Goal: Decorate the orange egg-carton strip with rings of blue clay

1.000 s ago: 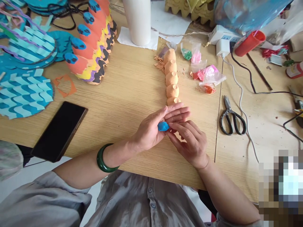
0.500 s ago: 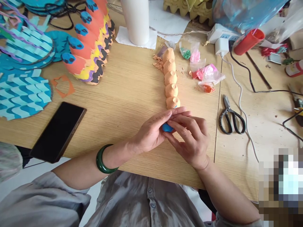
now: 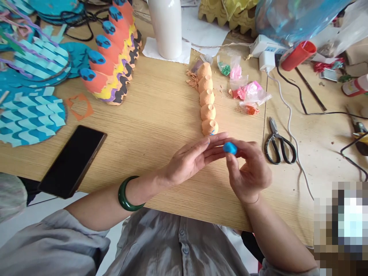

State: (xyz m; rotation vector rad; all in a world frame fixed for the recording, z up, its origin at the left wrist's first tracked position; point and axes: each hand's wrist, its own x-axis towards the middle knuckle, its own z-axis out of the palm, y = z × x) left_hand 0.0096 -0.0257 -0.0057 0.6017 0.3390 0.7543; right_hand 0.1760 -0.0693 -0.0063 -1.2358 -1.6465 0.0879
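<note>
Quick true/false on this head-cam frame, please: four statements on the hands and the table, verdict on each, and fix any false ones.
1. The right hand pinches a lump of blue modelling clay. True.
2. The clay touches an egg-carton cup. False: it is apart from the nearest orange egg-carton cup.
3. A dark green bangle encircles the arm above the left hand. True.
4. The left hand grips the scissors. False: the black-handled scissors lie on the wooden table, held by neither hand.
</note>
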